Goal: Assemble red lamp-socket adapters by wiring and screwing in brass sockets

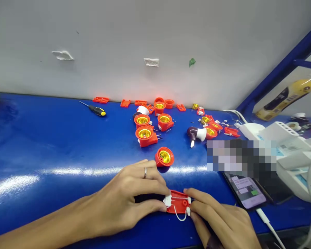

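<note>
Low in the head view, a red plastic lamp-holder housing half [178, 202] lies between my hands. Inside it are a thin spring-like strip, a looped white wire [180, 220] and small white parts. My left hand [134, 193], a ring on one finger, pinches its left end at a white block [168, 200]. My right hand [217, 214] closes on the right end, fingertips against two small white pieces with a thin pin beside them. Just beyond my left fingers stands a red bulb socket [165, 157] with a gold threaded liner.
Several red sockets [145, 135] and shell pieces lie toward the wall, with a screwdriver [96, 110] on the left. A dark-and-white socket adapter [197, 133] rests right of centre. Farther right are a phone [245, 192], a white power strip [292, 173] and cables.
</note>
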Demonstrator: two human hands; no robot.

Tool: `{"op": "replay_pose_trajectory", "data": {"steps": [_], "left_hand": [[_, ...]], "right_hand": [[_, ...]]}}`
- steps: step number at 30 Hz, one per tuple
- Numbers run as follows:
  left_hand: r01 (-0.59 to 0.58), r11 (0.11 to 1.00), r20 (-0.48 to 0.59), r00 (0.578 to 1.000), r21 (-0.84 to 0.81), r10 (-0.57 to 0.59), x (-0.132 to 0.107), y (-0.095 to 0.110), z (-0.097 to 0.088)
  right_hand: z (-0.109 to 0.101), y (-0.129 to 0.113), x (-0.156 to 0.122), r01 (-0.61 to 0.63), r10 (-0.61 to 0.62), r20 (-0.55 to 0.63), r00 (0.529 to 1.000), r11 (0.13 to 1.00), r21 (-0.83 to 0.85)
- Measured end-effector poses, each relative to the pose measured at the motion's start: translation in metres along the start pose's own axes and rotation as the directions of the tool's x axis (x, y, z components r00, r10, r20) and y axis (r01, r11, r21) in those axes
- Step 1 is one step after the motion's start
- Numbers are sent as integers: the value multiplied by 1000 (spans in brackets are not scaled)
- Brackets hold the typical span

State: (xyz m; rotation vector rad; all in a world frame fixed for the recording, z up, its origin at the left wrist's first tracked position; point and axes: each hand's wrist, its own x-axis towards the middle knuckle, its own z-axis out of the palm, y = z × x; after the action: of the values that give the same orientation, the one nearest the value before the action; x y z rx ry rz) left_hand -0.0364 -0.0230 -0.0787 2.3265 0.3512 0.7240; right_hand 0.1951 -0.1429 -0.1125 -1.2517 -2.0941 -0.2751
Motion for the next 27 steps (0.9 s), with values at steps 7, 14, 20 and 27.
{"op": "replay_pose_trajectory", "data": {"steps": [7,14,20,27], "left_hand": [[9,1000,24,1000,17,-10,2,1,-1],[-29,998,19,999,62,28,1,1,1],[-14,998,33,999,58,13,0,-3,2],[138,990,66,988,-5,-137,2,-2,1]], "right_hand": [[-2,-2,0,-51,51,3,999,998,39],[-2,-2,-2,-52,51,19,999,998,26],[-3,-2,0,-27,26,23,999,999,23],[-2,0,-3,-20,20,20,1000,999,38]]}}
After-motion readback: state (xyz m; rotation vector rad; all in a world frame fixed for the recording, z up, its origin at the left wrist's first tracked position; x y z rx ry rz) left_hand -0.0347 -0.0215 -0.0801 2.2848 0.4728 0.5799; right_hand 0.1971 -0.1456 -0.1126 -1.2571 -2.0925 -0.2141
